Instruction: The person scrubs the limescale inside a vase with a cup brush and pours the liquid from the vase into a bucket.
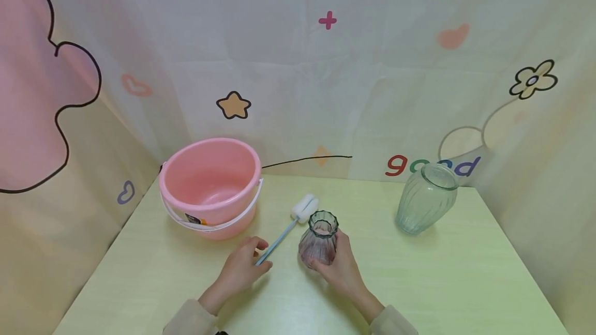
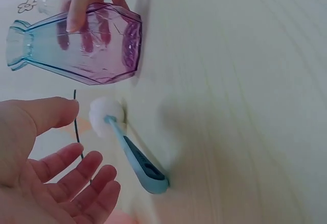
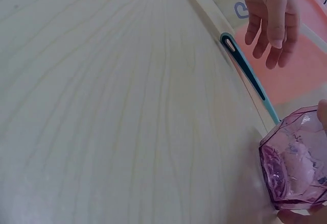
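Note:
A small faceted glass vase [image 1: 316, 248], bluish at its flared neck and purple toward the base, stands upright near the table's middle. My right hand [image 1: 343, 272] grips it from the right side, thumb at the front and fingers round the back; in the left wrist view those fingers show through the glass. Left of the vase lies a sponge brush [image 2: 138, 165] with a blue handle and a white head [image 1: 305, 208]. Over the handle end hovers my left hand [image 1: 240, 267], holding nothing, its fingers loosely bent and apart from the brush in the left wrist view.
A pink bucket [image 1: 239, 218] with a white handle stands at the back left. Toward the back right is a larger clear greenish glass vase [image 1: 423, 203]. A printed curtain [image 1: 288, 81] hangs behind the pale wood-grain table [image 1: 419, 278] and along its sides.

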### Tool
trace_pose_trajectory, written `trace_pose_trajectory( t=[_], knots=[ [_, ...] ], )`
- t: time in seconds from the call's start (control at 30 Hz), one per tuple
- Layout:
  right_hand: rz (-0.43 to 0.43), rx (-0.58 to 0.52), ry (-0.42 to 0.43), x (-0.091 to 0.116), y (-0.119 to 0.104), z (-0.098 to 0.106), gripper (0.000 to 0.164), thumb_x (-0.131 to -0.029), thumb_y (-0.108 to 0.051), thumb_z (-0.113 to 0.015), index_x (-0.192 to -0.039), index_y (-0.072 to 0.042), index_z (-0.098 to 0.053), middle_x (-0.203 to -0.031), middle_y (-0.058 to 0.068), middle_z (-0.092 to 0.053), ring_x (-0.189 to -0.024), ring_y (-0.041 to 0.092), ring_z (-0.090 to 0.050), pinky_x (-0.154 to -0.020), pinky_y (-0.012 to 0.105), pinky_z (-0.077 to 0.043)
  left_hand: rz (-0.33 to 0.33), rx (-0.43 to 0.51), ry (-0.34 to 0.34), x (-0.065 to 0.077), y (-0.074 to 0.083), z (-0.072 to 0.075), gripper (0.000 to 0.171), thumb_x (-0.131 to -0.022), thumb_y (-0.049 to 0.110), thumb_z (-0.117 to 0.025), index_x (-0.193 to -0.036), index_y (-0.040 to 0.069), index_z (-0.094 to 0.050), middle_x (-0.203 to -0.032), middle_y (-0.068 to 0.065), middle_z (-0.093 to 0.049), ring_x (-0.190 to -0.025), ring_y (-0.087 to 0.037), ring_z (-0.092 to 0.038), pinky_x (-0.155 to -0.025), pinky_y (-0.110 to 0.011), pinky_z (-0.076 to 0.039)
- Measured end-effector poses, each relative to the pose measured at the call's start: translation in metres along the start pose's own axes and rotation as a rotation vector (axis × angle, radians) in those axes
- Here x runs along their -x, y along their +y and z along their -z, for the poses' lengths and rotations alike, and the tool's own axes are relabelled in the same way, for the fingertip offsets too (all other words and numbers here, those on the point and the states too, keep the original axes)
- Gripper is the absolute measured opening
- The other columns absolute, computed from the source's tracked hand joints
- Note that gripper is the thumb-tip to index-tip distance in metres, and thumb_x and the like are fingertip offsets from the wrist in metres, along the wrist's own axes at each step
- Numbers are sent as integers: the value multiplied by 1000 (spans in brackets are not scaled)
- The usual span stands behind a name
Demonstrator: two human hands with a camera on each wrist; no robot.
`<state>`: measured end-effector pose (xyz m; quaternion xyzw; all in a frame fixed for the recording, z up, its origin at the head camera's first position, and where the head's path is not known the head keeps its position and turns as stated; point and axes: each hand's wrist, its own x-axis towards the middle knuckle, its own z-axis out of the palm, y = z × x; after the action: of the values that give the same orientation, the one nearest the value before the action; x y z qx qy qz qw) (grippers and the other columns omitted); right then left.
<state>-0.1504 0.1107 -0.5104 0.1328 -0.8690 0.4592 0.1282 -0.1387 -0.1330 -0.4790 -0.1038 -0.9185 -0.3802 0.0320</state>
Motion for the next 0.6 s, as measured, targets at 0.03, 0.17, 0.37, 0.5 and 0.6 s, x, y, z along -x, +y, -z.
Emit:
trace_pose_trajectory(
  t=[0.03,0.17,0.37,0.5,0.6],
  knots=[
    [-2,-3,-1,0,0,0,89,-65,-16,-78,-135,-4,-25,-124,18,-40,-115,31,-42,-92,47,-39,4,22,5,1,2,0,32,-72,18,-71,-100,9,-57,-97,-1,-56,-84,-19,-55,-73,-38,-45],
    [-8,-5,6,0,1,-1,88,-65,-16,-78,-135,-3,-26,-124,18,-42,-115,31,-43,-91,47,-40,9,99,39,4,8,-2,31,-74,16,-70,-101,8,-56,-97,-2,-57,-85,-19,-56,-74,-37,-47],
    [-25,0,19,0,1,-1,87,-65,-18,-79,-134,-4,-28,-123,17,-46,-113,28,-45,-91,45,-41,-5,227,122,9,13,-1,24,-76,11,-68,-98,10,-58,-96,-6,-60,-85,-21,-56,-73,-37,-49],
    [-22,9,30,-1,2,-1,86,-64,-19,-80,-133,-4,-31,-121,16,-48,-110,27,-48,-89,45,-42,11,310,196,13,16,6,22,-77,9,-68,-96,13,-59,-93,-4,-61,-83,-18,-57,-73,-38,-49],
    [-18,14,36,-1,3,0,86,-63,-18,-80,-133,-4,-32,-121,16,-48,-109,27,-49,-89,45,-43,12,344,253,15,17,16,20,-78,7,-67,-96,13,-60,-91,-1,-61,-81,-13,-57,-72,-34,-50]
  ],
)
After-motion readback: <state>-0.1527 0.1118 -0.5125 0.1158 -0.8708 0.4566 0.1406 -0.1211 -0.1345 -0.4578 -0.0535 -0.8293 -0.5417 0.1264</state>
